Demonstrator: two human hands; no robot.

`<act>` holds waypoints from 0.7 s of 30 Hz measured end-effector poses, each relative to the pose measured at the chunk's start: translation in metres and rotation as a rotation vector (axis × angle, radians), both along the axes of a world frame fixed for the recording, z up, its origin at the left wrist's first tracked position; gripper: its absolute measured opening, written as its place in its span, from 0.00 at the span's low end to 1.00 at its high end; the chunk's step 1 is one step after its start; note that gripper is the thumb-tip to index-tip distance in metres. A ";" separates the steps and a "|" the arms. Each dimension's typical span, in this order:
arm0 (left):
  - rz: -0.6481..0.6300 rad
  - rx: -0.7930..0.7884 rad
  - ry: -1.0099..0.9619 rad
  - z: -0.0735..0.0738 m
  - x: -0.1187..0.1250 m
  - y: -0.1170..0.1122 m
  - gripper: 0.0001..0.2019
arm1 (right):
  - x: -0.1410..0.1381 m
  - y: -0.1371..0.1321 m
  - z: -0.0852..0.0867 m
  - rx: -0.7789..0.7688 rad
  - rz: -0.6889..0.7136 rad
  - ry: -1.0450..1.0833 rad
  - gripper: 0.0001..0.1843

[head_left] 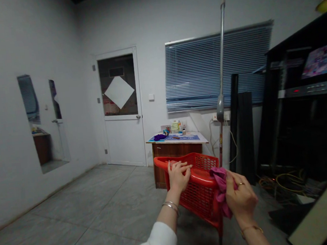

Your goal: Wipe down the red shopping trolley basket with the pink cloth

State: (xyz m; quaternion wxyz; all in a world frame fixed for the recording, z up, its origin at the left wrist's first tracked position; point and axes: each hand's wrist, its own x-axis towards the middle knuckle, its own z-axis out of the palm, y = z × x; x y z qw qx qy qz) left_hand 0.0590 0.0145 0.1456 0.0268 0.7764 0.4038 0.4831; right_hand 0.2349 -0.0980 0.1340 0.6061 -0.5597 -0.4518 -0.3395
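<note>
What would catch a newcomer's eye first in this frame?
Probably the bright red chair at lower centre, vivid against the grey floor and pale wall. The left hand rests on its top edge, while the right hand holds a pink cloth at its right corner. Farther back, left of centre, the white diamond on the door also stands out.

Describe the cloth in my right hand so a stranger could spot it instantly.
Find the red plastic chair in front of the desk. At its right corner, your right hand grips a crumpled cloth. Its folds and pink colour stand out against red plastic.
</note>
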 end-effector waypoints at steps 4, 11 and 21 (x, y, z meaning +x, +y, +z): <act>-0.033 -0.030 -0.013 0.002 -0.009 0.004 0.11 | 0.013 -0.019 0.014 0.012 -0.040 0.158 0.25; -0.092 -0.037 -0.044 0.001 -0.010 0.006 0.11 | 0.025 0.010 0.001 -0.281 -0.065 0.430 0.30; -0.122 -0.084 -0.023 0.007 -0.012 0.004 0.11 | 0.016 0.052 -0.024 -0.005 0.077 0.569 0.31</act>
